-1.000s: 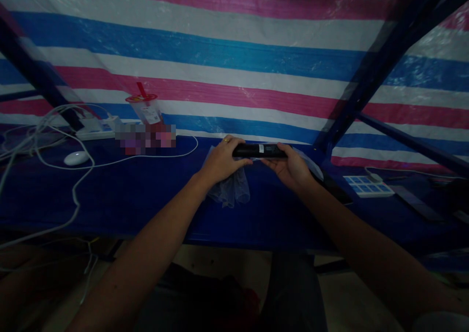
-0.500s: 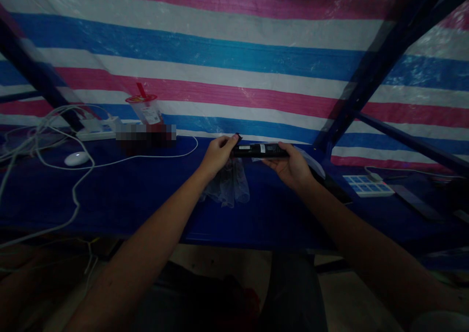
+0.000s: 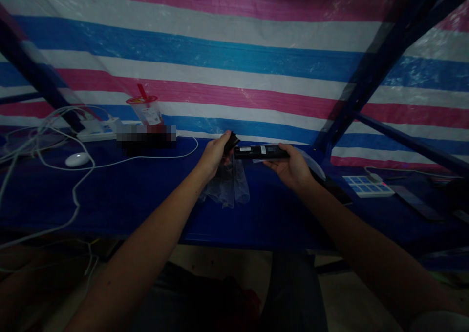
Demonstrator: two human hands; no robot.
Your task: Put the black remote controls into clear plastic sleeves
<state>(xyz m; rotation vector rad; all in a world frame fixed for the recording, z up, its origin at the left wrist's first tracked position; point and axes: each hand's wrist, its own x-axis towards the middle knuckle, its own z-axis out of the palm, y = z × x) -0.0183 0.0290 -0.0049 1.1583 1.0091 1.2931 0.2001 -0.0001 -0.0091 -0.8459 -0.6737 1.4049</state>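
Both forearms reach forward over a blue table (image 3: 146,197), past crumpled clear plastic (image 3: 231,190) beneath the left hand (image 3: 214,155). That hand pinches one small black piece (image 3: 231,142), just left of one slim black device (image 3: 257,152); the right hand (image 3: 293,166) grips the device's right end, thumb on top. Farther left, one red-lidded cup (image 3: 148,113) contains something reddish, its lower part pixelated.

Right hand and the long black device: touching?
Touching. The head view shows the right hand holding the right end of the long black device, thumb over it.
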